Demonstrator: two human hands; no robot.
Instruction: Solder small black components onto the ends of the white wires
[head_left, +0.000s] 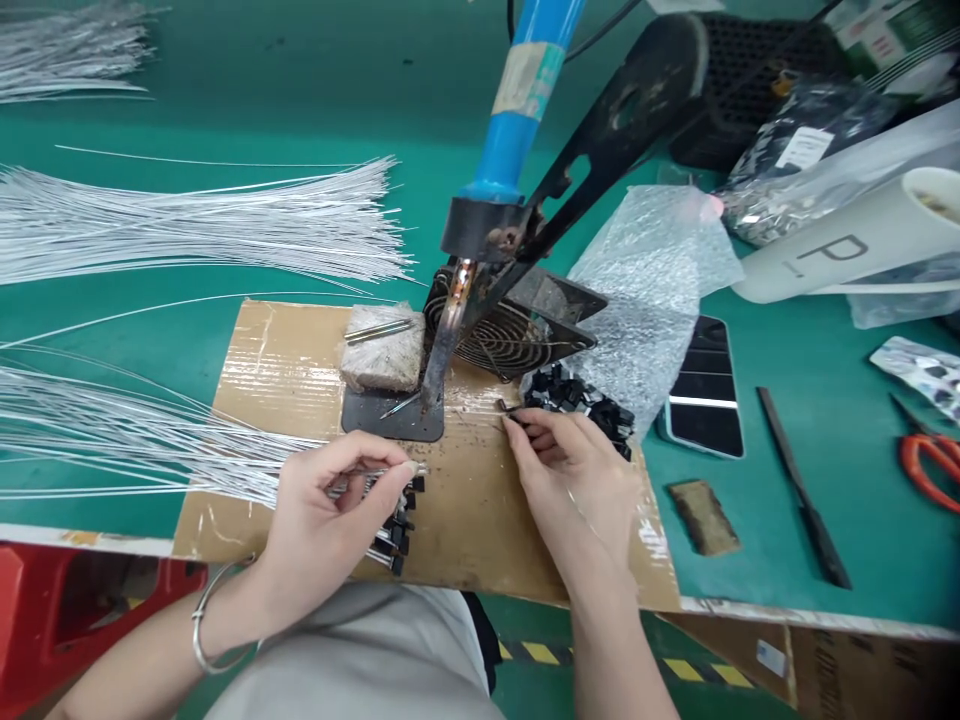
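Observation:
My left hand is closed in a pinch on a thin white wire over a cardboard sheet. Several finished wires with black end caps lie under its fingers. My right hand pinches a small black connector at the edge of a pile of black connectors. A blue-handled soldering iron sits fixed in a black stand, its tip pointing down at a dark metal plate between my hands.
Bundles of white wires fan across the green table at left. A grey sponge block, a wire fan guard, bubble wrap, a phone, a black file, orange-handled scissors and a white tube lie around.

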